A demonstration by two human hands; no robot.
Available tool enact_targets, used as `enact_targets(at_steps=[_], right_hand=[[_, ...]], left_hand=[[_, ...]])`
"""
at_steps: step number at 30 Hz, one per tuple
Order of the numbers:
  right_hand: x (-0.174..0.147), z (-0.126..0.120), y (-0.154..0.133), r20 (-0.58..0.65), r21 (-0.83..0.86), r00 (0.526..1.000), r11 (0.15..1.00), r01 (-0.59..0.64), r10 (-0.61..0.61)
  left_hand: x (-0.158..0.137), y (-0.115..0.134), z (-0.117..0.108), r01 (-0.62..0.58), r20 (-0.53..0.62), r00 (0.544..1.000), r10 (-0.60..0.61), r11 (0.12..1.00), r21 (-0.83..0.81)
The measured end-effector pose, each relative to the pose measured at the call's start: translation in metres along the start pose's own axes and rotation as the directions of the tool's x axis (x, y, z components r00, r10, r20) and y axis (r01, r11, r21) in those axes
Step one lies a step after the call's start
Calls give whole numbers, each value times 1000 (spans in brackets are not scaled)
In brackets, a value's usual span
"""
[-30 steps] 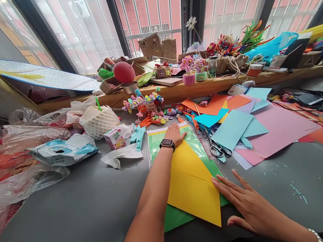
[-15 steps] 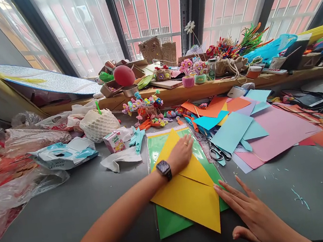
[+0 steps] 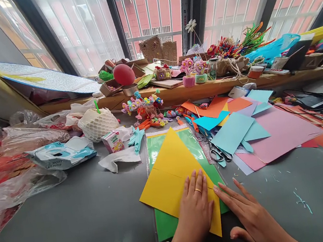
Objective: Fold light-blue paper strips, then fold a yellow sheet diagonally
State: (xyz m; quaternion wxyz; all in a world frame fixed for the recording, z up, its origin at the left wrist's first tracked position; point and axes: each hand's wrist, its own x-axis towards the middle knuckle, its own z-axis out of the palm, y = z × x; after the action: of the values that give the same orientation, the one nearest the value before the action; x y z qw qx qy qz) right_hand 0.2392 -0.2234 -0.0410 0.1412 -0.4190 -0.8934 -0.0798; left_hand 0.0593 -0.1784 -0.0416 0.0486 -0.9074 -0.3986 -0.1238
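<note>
A folded sheet of yellow paper (image 3: 168,175), pointed at its far end, lies across a green pack in a clear sleeve (image 3: 166,223). My left hand (image 3: 194,206), with a ring and a watch, rests flat on the lower right of the yellow paper, fingers stretched forward. At the paper's right corner, the fingertips of my right hand (image 3: 246,211) touch the edge; its fingers are spread and its thumb is apart. Part of the paper's lower edge is hidden under my left hand and wrist.
Scissors (image 3: 217,153) and cut blue paper (image 3: 233,132) lie to the right, beside a large pink sheet (image 3: 287,128). A wipes packet (image 3: 61,153), a small box (image 3: 113,142) and a white tissue (image 3: 119,158) are at the left. Crafted flowers (image 3: 144,106) stand behind.
My left hand has moved from the paper's upper part down toward me, to its lower right. The whole left side of the yellow paper is now uncovered. My right hand has stayed nearly still.
</note>
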Motion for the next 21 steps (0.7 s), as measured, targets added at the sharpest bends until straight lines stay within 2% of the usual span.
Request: enact_targets(at_steps=[15,21], right_hand=[[12,9,-2,-63,-5,993,995,-104,103],[20,15,2,-49,-60,995,994,-86,83]], left_hand=[[-5,3,2,2,-12,1000,-3,999,-35],[-6,2,2,1,-20,1000,-2,999,-39]])
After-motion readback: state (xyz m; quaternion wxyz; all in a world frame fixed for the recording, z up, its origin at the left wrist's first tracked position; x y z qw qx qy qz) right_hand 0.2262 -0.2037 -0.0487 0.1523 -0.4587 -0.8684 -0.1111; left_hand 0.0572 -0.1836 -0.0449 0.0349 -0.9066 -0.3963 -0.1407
